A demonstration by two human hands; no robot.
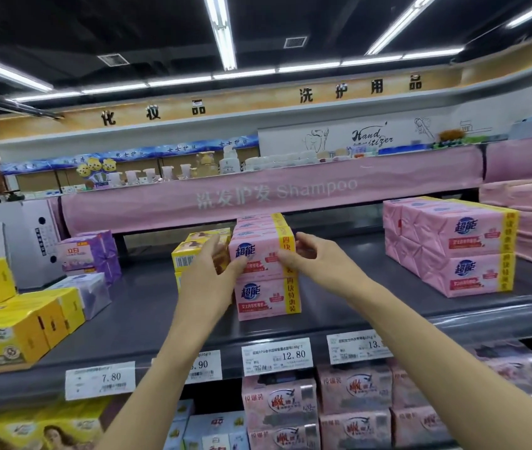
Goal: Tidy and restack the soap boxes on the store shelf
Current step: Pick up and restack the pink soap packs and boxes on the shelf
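Two pink soap packs stand stacked in the middle of the dark shelf (147, 306). Both hands hold the upper pink pack (263, 251): my left hand (212, 271) grips its left front corner, my right hand (310, 258) pinches its right side by the yellow band. The lower pink pack (266, 298) sits under it, its front slightly further forward. Yellow soap boxes (193, 251) are stacked directly to the left, partly hidden by my left hand.
A bigger stack of pink packs (459, 248) stands to the right, more pink packs (531, 219) at the far right. Purple boxes (90, 254) and yellow boxes (20, 323) fill the left. Price tags (276, 356) line the shelf edge, with further soap below.
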